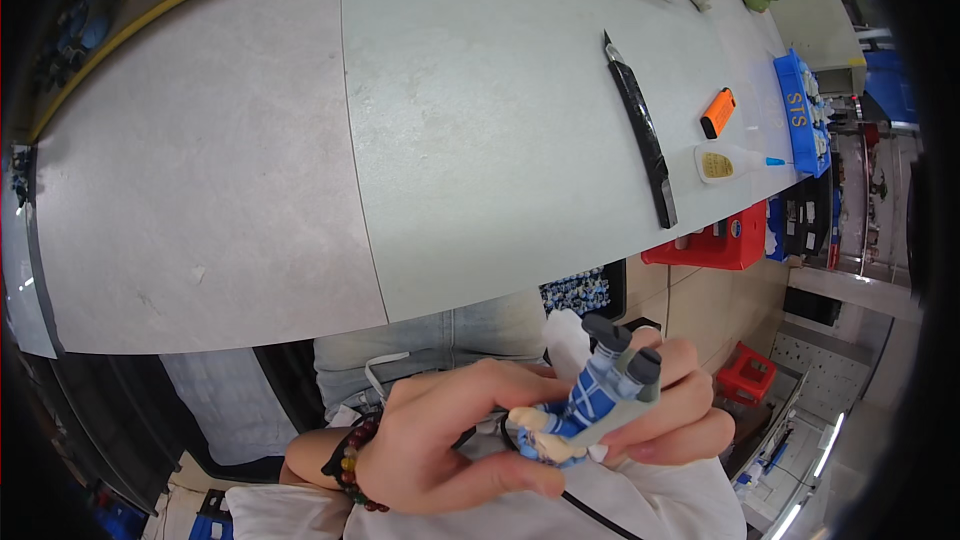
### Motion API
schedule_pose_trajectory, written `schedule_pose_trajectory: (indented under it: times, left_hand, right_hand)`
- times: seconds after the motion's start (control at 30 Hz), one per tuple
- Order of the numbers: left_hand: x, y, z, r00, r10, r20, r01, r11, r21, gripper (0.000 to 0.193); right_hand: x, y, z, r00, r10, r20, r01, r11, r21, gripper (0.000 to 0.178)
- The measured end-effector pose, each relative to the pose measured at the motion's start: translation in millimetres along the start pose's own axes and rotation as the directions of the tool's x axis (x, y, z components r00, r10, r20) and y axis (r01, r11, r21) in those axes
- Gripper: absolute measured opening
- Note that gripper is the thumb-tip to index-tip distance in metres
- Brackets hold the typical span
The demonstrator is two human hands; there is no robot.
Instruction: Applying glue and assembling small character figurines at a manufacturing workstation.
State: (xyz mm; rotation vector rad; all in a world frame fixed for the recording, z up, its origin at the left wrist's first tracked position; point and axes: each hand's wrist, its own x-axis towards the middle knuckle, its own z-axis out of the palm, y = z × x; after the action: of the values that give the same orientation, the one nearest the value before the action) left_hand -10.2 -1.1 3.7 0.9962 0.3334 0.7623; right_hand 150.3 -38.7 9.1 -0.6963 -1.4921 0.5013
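Low in front of my body, near the table's front edge, both hands hold a small figurine [594,395] in blue and white with dark grey shoes. Its feet point up and its head end is down, partly hidden by fingers. My left hand [450,430], with a beaded bracelet at the wrist, closes on the lower end with thumb and fingers. From the other side, the fingers of my right hand [680,410] wrap round the figurine's back and legs. A soft white piece [568,342] shows just behind the shoes; what it is I cannot make out.
On the pale table [480,140] lie a black craft knife [642,135], an orange lighter-like piece [718,112] and a glue bottle [727,162]. A blue bin [800,115] with small parts stands at the right edge. Below are a red stool [715,243] and a dark tray [580,292] of blue pieces.
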Motion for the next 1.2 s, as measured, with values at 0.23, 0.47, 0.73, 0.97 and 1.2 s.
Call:
schedule_pose_trajectory:
  times: [0.23, 0.47, 0.73, 0.97, 1.2]
  left_hand:
    - [-1.3, 0.0, 1.3, 1.0, -0.003, -0.011, 0.004, 1.0, 0.025, 0.045]
    - [-2.9, -1.3, 1.3, 1.0, 0.001, 0.0, -0.001, 0.999, 0.048, 0.045]
    - [-2.9, 0.6, 2.3, 1.0, -0.023, -0.012, 0.023, 1.0, 0.012, 0.043]
    - [-3.4, -1.6, 2.0, 1.0, -0.02, -0.007, 0.02, 1.0, -0.004, 0.042]
    - [-3.0, -0.6, 2.4, 1.0, -0.015, -0.011, 0.015, 1.0, 0.002, 0.043]
  right_hand:
    - [7.3, -8.6, -7.4, 0.985, 0.104, 0.134, -0.106, 0.994, 0.008, 0.023]
    - [6.5, -8.2, -7.4, 0.989, 0.075, 0.13, -0.072, 0.997, -0.025, 0.024]
    - [4.9, -6.1, -6.7, 0.993, 0.037, 0.113, -0.036, 0.999, -0.016, 0.02]
    - [6.0, -6.1, -9.3, 0.988, 0.035, 0.148, -0.031, 0.999, -0.026, 0.019]
    - [5.3, -7.1, -9.5, 0.99, 0.05, 0.134, -0.046, 0.998, -0.036, 0.02]
